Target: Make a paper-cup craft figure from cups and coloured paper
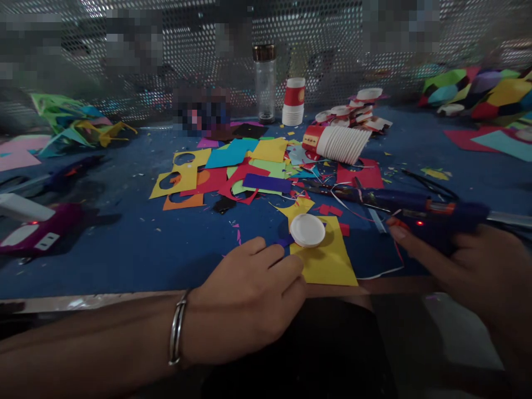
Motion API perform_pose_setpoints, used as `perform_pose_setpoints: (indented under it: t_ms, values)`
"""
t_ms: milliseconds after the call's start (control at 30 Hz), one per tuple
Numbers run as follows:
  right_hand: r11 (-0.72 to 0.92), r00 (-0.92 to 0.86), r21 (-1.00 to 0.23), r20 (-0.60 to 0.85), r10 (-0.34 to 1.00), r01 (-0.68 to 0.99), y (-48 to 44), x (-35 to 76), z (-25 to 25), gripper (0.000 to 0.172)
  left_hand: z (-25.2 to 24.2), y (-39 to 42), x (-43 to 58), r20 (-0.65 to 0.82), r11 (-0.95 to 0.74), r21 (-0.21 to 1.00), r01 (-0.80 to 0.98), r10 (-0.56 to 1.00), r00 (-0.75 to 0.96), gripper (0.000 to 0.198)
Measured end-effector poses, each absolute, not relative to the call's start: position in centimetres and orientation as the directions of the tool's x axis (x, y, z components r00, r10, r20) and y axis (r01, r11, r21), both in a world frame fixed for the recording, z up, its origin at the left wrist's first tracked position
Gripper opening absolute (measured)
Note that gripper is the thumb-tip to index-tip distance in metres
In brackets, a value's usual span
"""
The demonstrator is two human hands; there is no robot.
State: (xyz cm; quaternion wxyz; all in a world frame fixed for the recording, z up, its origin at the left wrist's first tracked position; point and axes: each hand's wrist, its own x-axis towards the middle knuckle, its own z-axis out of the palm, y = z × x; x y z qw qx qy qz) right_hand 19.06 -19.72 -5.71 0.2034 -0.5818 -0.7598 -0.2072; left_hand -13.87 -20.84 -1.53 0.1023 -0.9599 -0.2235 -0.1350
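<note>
My right hand point(477, 266) grips a dark blue hot glue gun point(436, 216) with a small red light, its nozzle pointing left over the paper scraps. My left hand point(253, 282) is closed with its knuckles up at the table's front edge, and its fingertips are hidden. Just past those fingers shows a purple paper strip point(284, 241); whether it is pinched I cannot tell. Beside it, a round white paper cup piece point(307, 230) rests on a yellow paper sheet point(328, 266).
Coloured paper cutouts point(216, 172) cover the middle. Behind are a lying stack of paper cups point(341, 143), an upright stack point(294, 102) and a clear bottle point(266, 83). At left lie another glue gun point(75, 172) and a magenta-and-white device point(41, 233). A perforated metal screen point(233, 50) stands behind.
</note>
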Motion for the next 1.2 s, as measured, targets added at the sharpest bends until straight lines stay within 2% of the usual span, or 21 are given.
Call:
perform_pose_setpoints:
  t_ms: [100,167,300,400,567,700,800,967,1067,1200]
  values:
    - [0.259,-0.221,0.005,0.535,0.816,0.966,-19.6,18.9,-5.8,0.028,-1.8,-20.9,-13.0,0.317,-0.857,-0.151,0.493,0.430,0.845,0.012]
    - [0.277,-0.236,0.006,0.539,0.808,0.961,-19.6,18.5,-5.6,0.025,-1.8,-20.9,-12.1,0.320,-0.841,-0.164,0.515,0.448,0.835,0.016]
    - [0.264,-0.300,0.148,0.586,0.753,0.953,-19.7,18.1,-5.2,0.034,-1.5,-20.9,-10.5,0.244,-0.844,-0.141,0.518,0.478,0.844,0.017]
    - [0.230,-0.305,0.201,0.587,0.750,0.952,-19.8,18.3,-5.2,0.039,-1.1,-20.8,-9.9,0.215,-0.864,-0.121,0.490,0.459,0.862,0.024]
    - [0.230,-0.312,0.212,0.601,0.736,0.950,-19.8,18.5,-5.6,0.043,-1.2,-20.5,-10.4,0.260,-0.896,-0.137,0.423,0.379,0.888,0.024]
    - [0.236,-0.294,0.176,0.615,0.732,0.956,-19.8,18.4,-5.5,0.051,-1.2,-20.4,-11.6,0.322,-0.902,-0.160,0.401,0.336,0.885,0.022]
    - [0.268,-0.298,0.141,0.606,0.738,0.953,-19.8,18.4,-5.5,0.053,-0.9,-20.1,-13.2,0.294,-0.886,-0.137,0.443,0.391,0.872,0.019]
    - [0.233,-0.273,0.144,0.587,0.762,0.962,-19.8,18.4,-5.4,0.042,-0.3,-18.5,-17.1,0.178,-0.836,-0.136,0.532,0.508,0.843,0.019]
    - [0.253,-0.297,0.158,0.588,0.753,0.955,-19.7,18.3,-5.4,0.048,-0.1,-17.7,-18.4,0.171,-0.778,-0.073,0.624,0.607,0.776,0.024]
    - [0.273,-0.318,0.167,0.595,0.738,0.947,-19.6,18.4,-5.4,0.053,0.1,-18.6,-17.1,0.160,-0.714,0.130,0.688,0.700,0.696,0.013]
